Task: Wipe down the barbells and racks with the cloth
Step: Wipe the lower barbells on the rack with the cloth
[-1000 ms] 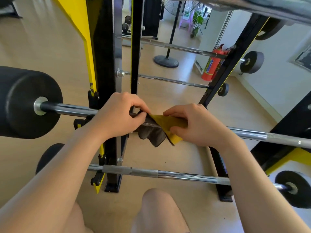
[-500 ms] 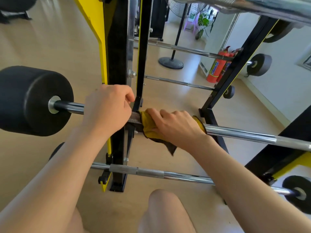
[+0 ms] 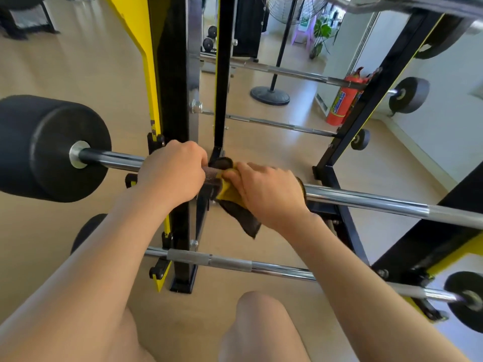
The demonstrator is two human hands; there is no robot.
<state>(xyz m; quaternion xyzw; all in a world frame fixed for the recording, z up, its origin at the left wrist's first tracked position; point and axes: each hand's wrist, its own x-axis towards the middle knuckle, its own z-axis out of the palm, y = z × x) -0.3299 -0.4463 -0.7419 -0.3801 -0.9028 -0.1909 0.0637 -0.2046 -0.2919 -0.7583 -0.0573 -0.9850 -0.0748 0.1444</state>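
Cloth [image 3: 228, 192] clamped round bar [image 3: 366, 200] by right hand [image 3: 269, 195], knurl [image 3: 210, 176] gripped bare by left hand [image 3: 172, 176]; mid-wipe, likely needed sliding right next.

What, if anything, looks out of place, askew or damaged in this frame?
Nothing stands out. The left hand grips the barbell beside the rack upright, the right hand holds the cloth around it, and the lower barbell lies across the rack. The fire extinguisher stands upright by the wall.
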